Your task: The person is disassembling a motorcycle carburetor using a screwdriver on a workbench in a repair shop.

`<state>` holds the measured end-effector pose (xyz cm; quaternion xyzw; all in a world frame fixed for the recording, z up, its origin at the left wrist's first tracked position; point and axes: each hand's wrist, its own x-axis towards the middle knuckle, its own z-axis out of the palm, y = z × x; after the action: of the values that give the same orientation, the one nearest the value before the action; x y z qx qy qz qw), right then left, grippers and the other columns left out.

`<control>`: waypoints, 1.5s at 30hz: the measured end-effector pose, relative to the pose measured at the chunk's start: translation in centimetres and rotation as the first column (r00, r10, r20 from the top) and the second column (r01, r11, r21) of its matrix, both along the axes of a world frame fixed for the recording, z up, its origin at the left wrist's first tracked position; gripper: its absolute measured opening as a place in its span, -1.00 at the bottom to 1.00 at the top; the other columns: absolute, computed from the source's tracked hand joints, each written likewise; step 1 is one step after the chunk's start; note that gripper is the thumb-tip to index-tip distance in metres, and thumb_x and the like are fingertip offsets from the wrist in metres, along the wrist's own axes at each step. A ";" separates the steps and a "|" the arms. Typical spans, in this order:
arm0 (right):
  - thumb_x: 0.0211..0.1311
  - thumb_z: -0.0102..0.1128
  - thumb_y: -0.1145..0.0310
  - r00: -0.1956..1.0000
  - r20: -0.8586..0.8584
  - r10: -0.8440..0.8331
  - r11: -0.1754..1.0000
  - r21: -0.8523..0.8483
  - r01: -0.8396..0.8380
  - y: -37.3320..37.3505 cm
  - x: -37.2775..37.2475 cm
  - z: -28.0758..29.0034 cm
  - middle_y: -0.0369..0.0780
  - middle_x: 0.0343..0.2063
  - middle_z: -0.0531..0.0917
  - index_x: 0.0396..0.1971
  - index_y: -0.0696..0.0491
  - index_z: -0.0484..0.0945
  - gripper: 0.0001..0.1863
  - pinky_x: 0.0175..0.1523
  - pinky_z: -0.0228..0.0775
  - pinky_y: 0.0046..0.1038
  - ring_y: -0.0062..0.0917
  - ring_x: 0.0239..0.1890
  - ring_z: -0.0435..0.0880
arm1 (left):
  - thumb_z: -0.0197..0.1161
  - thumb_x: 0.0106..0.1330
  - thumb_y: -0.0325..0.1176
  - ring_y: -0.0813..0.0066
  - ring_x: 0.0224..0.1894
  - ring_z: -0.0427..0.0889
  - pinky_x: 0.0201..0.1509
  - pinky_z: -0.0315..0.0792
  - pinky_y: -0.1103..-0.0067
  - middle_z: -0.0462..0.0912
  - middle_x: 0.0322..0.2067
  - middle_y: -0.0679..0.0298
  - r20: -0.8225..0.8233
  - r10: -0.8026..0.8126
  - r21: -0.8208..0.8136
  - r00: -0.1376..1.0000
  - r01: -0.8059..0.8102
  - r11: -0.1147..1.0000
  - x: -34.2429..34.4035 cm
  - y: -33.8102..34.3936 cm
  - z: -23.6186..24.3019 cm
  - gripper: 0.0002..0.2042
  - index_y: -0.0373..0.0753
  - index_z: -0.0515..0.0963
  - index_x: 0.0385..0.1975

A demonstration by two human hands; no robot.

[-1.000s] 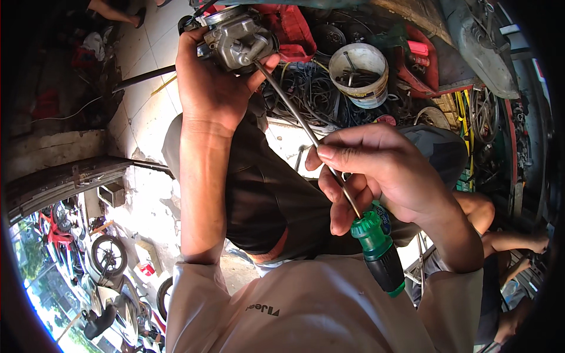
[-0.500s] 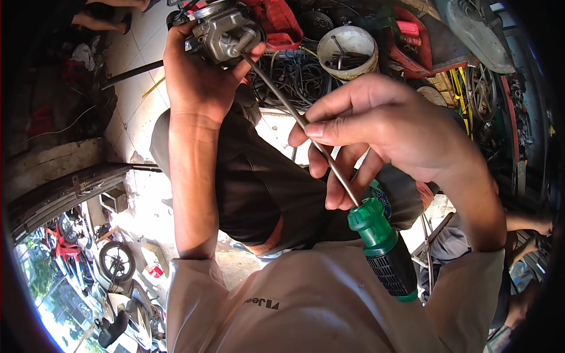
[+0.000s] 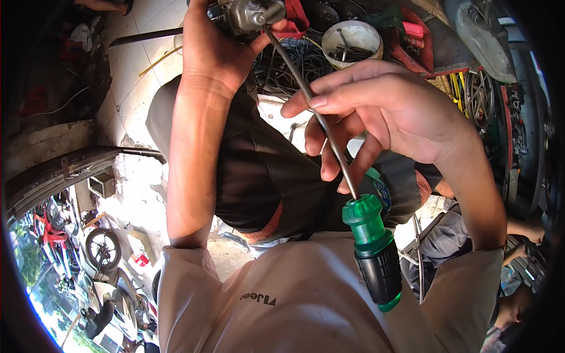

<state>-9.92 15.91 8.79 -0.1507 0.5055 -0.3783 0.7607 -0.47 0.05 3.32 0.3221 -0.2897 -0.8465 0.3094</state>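
Note:
At the top edge, my left hand grips a grey metal carburetor, which is partly cut off by the picture's edge. A long screwdriver with a green and black handle slants down from it, and its tip meets the carburetor's underside near my left fingers. My right hand holds the steel shaft lightly about midway, between the thumb and the fingers, which are partly spread. The handle hangs free below that hand, in front of my shirt.
Beyond my hands stand a whitish bucket with tools in it and a red tray. Black cables lie beside the bucket. Another person's clothed leg shows at the lower right. A motorbike wheel is at the lower left.
The carburetor and my left hand have shifted up and right in the picture. The screwdriver handle has swung slightly left and looks turned, and my right fingers have spread somewhat on the shaft.

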 end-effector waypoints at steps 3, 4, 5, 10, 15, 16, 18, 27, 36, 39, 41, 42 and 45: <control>0.28 0.05 0.29 0.999 -0.051 -0.005 1.000 -0.010 0.005 0.5 -0.4 -0.4 -0.15 -0.47 0.58 -0.08 0.22 0.44 -0.67 -0.53 0.56 -0.41 -0.37 -0.51 0.67 | -0.15 0.35 -0.02 0.32 -0.17 0.59 -0.13 0.54 0.36 0.59 -0.21 0.22 0.002 -0.033 0.011 0.999 0.033 0.999 0.1 0.0 0.1 -0.62 -0.15 0.45 -0.09; 0.27 0.07 0.28 0.997 -0.081 0.004 1.000 0.008 -0.003 0.4 -0.6 -0.4 -0.18 -0.50 0.58 -0.13 0.22 0.45 -0.69 -0.55 0.54 -0.43 -0.41 -0.54 0.66 | -0.13 0.34 -0.02 0.33 -0.20 0.59 -0.14 0.54 0.36 0.59 -0.24 0.21 -0.051 -0.071 0.015 0.996 0.072 0.997 0.4 -0.5 -0.4 -0.62 -0.16 0.44 -0.09; 0.27 0.09 0.28 0.994 -0.111 0.014 1.000 0.027 -0.011 0.4 -0.9 -0.5 -0.22 -0.53 0.58 -0.18 0.22 0.45 -0.71 -0.57 0.53 -0.44 -0.45 -0.57 0.66 | -0.11 0.33 -0.03 0.33 -0.21 0.60 -0.14 0.54 0.35 0.59 -0.25 0.21 -0.076 -0.047 0.013 0.996 0.049 0.999 0.5 -0.5 -0.7 -0.63 -0.16 0.43 -0.10; 0.23 0.13 0.23 0.998 -0.055 -0.025 0.999 -0.028 0.024 0.5 -1.3 -1.7 -0.27 -0.49 0.57 -0.13 0.17 0.48 -0.66 -0.59 0.43 -0.54 -0.53 -0.58 0.59 | -0.12 0.34 -0.04 0.37 -0.24 0.61 -0.14 0.54 0.35 0.61 -0.29 0.24 0.068 0.029 0.033 0.997 -0.031 0.999 0.0 0.4 0.7 -0.66 -0.14 0.41 -0.13; 0.32 -0.11 0.28 0.999 -0.016 -0.031 0.994 0.106 0.032 0.0 -0.9 -0.6 -0.22 -0.41 0.52 0.09 0.22 0.37 -0.57 -0.50 0.54 -0.53 -0.48 -0.43 0.62 | -0.13 0.31 0.01 0.49 -0.25 0.60 -0.14 0.46 0.44 0.63 -0.32 0.33 0.026 -0.056 0.135 0.998 0.052 0.989 0.5 -0.3 0.7 -0.65 -0.08 0.48 -0.23; 0.32 -0.11 0.29 0.997 -0.049 -0.056 0.997 0.049 0.059 0.2 -1.1 -0.9 -0.20 -0.39 0.54 0.09 0.23 0.37 -0.57 -0.45 0.57 -0.51 -0.48 -0.43 0.61 | -0.11 0.29 0.01 0.52 -0.27 0.58 -0.14 0.45 0.44 0.62 -0.33 0.36 0.024 -0.058 0.126 0.998 0.054 0.991 0.6 -0.2 0.5 -0.66 -0.07 0.48 -0.23; 0.32 -0.08 0.30 0.993 -0.002 -0.114 0.993 -0.034 0.114 0.3 -1.8 -1.3 -0.14 -0.34 0.59 0.07 0.25 0.37 -0.59 -0.33 0.64 -0.45 -0.46 -0.41 0.66 | -0.15 0.33 0.03 0.58 -0.31 0.54 -0.17 0.42 0.47 0.58 -0.36 0.41 0.002 -0.059 0.060 0.998 0.058 0.997 0.7 -0.2 -0.3 -0.65 -0.05 0.47 -0.22; 0.26 0.11 0.29 0.957 -0.277 0.087 0.986 0.163 -0.042 -0.8 -1.8 -1.8 -0.03 -0.41 0.66 -0.15 0.21 0.42 -0.69 -0.35 0.60 -0.41 -0.31 -0.44 0.72 | -0.16 0.35 -0.01 0.65 -0.39 0.51 -0.33 0.43 0.55 0.53 -0.42 0.44 -0.065 -0.104 0.083 0.992 0.109 0.991 0.9 -0.2 -0.4 -0.68 -0.06 0.46 -0.25; 0.35 -0.05 0.27 0.950 -0.313 0.021 0.995 0.095 0.009 -0.6 -0.5 -2.1 -0.21 -0.52 0.50 -0.12 0.23 0.46 -0.68 -0.40 0.54 -0.46 -0.50 -0.54 0.60 | -0.16 0.37 -0.03 0.65 -0.52 0.51 -0.50 0.37 0.64 0.53 -0.49 0.43 -0.093 -0.086 0.189 0.992 0.102 0.977 1.1 -0.2 -0.6 -0.68 -0.13 0.43 -0.30; 0.35 -0.06 0.28 0.963 -0.268 0.031 0.996 0.084 -0.009 0.1 -0.8 -2.3 -0.21 -0.53 0.50 -0.15 0.23 0.46 -0.70 -0.46 0.49 -0.48 -0.51 -0.58 0.57 | -0.16 0.37 -0.04 0.65 -0.55 0.49 -0.54 0.33 0.65 0.53 -0.50 0.44 -0.189 -0.169 0.162 0.967 0.201 0.966 1.0 -0.7 -1.5 -0.69 -0.12 0.43 -0.30; 0.36 -0.07 0.29 0.958 -0.288 0.019 0.996 0.090 0.007 0.1 -0.8 -2.0 -0.22 -0.54 0.48 -0.17 0.24 0.45 -0.71 -0.49 0.48 -0.48 -0.51 -0.59 0.55 | -0.17 0.37 -0.04 0.65 -0.57 0.48 -0.56 0.31 0.65 0.53 -0.50 0.44 -0.145 -0.158 0.183 0.977 0.184 0.966 1.1 -0.6 -0.8 -0.69 -0.11 0.44 -0.31; 0.36 -0.08 0.30 0.960 -0.281 0.011 0.996 0.083 0.013 0.0 -0.8 -2.0 -0.23 -0.55 0.47 -0.18 0.23 0.45 -0.72 -0.50 0.48 -0.47 -0.51 -0.60 0.55 | -0.18 0.37 -0.06 0.66 -0.57 0.47 -0.57 0.29 0.66 0.54 -0.50 0.45 -0.155 -0.140 0.181 0.978 0.167 0.969 1.4 -0.5 -0.3 -0.69 -0.10 0.44 -0.31; 0.36 -0.09 0.29 0.961 -0.275 0.004 0.997 0.073 0.017 0.0 -1.0 -1.9 -0.23 -0.56 0.45 -0.20 0.22 0.44 -0.73 -0.51 0.48 -0.47 -0.49 -0.62 0.55 | -0.19 0.36 -0.08 0.67 -0.53 0.47 -0.52 0.29 0.65 0.54 -0.49 0.44 -0.193 -0.142 0.149 0.971 0.172 0.974 1.6 -0.5 -0.4 -0.70 -0.08 0.45 -0.31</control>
<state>-10.96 15.91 6.90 -0.1716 0.6204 -0.3370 0.6871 1.09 -0.45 2.95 0.2444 -0.2140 -0.9152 0.2386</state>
